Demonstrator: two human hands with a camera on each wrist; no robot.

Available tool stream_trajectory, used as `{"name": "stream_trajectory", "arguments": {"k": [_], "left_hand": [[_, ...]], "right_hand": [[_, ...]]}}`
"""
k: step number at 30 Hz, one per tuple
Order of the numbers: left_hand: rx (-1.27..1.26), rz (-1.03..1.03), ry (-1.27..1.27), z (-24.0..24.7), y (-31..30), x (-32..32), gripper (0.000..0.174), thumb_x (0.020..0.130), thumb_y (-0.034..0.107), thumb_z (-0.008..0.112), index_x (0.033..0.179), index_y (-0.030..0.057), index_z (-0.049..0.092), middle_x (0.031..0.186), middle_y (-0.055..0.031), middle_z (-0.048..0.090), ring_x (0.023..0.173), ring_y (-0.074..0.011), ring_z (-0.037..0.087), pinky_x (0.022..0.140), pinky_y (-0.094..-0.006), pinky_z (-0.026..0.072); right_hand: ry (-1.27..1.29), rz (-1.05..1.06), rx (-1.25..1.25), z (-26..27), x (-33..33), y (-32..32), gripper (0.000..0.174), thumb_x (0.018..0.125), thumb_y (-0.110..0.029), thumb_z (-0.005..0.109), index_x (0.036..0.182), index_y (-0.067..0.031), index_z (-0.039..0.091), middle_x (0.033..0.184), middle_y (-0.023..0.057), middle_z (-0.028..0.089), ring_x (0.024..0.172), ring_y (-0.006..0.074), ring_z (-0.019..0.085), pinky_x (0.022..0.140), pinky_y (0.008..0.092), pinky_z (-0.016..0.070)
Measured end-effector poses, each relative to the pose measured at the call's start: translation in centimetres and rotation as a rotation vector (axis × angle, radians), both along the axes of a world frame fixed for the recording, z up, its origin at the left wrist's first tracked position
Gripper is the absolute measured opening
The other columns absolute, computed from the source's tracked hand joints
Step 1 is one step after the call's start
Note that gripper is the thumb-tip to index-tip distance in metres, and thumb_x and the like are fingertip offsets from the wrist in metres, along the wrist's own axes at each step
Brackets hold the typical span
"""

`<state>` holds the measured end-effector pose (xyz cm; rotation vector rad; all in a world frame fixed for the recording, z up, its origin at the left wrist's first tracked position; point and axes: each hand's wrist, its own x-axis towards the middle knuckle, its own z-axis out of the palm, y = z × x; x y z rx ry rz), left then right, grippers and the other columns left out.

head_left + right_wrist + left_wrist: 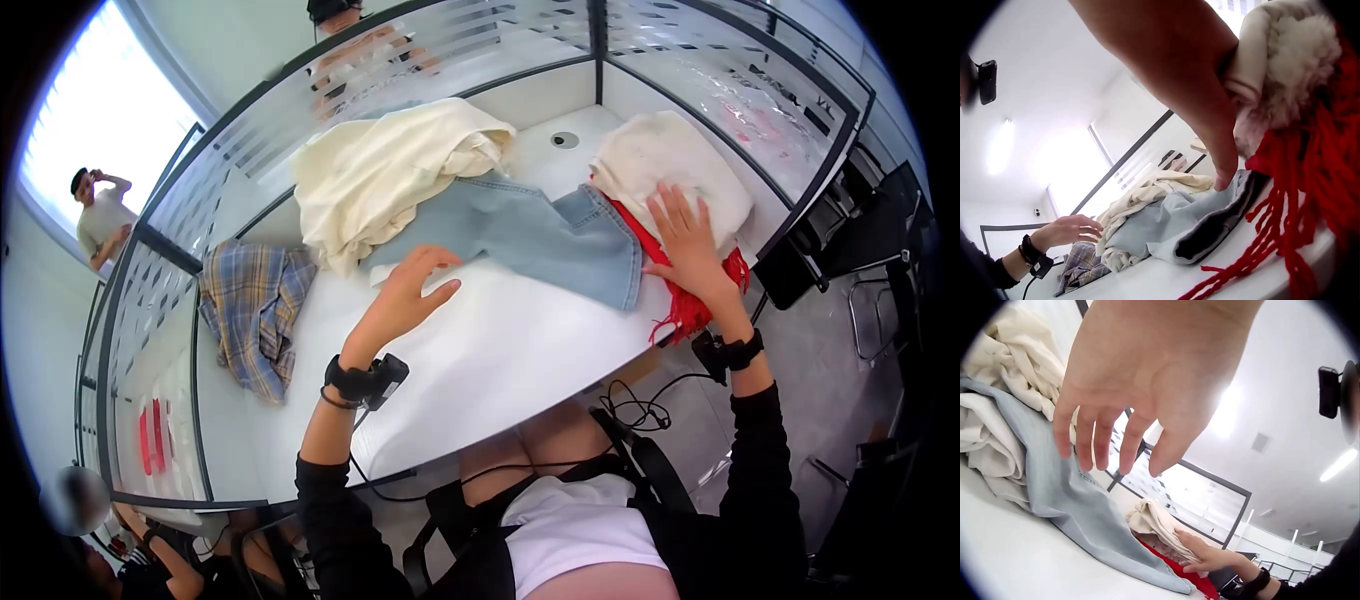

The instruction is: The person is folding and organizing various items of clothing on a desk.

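Note:
My right hand (pixel 688 246) rests with straight fingers on a folded cream garment (pixel 640 150), whose fleecy lining (pixel 1304 56) shows in the right wrist view. Beneath that garment lies a red fringed scarf (pixel 690 305), its tassels hanging toward the table edge. Over the white table hovers my left hand (pixel 405 295), fingers loosely bent and holding nothing. Just beyond it spreads a pair of light blue jeans (pixel 500 225), partly covered by a crumpled cream cloth (pixel 380 165). A whitish cloth (pixel 988 444) bunches beside the jeans in the left wrist view.
A blue plaid shirt (pixel 255 310) lies at the table's left. Black-framed clear panels (pixel 480 45) border the white table (pixel 460 340). A round hole (pixel 565 140) is near the back corner. One person (pixel 105 220) stands at the far left; black chairs (pixel 870 240) stand at right.

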<state>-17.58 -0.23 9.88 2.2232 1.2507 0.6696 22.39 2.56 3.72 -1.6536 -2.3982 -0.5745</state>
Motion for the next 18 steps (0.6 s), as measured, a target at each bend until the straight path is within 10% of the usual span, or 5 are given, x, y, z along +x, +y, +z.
{"name": "stream_trajectory", "arguments": {"k": [8,18], "left_hand": [[-0.118,0.168,-0.393,-1.5,0.7,-5.7,0.022,0.088,0.015,0.054,0.107,0.0035,0.055,0.108,-0.0048,0.058,0.101,-0.0151,0.055,0.087,-0.0290,0.0426],[-0.140,0.474,-0.772,-4.8,0.4,-12.4,0.022,0.092,0.020,0.048,0.105,0.0039,0.056,0.105,-0.0058,0.058,0.096,-0.0152,0.056,0.085,-0.0276,0.0431]], "right_hand": [[0.163,-0.054,-0.083,3.7,-2.1,-0.2,0.085,0.070,-0.030,0.072,0.139,-0.0094,0.025,0.145,0.0147,0.020,0.135,0.0324,0.017,0.108,0.0492,0.0160],[0.558,0.499,-0.204,5.7,-15.0,2.0,0.061,0.081,-0.032,0.064,0.129,-0.0054,0.038,0.136,0.0162,0.036,0.125,0.0314,0.036,0.102,0.0369,0.0311]]}}
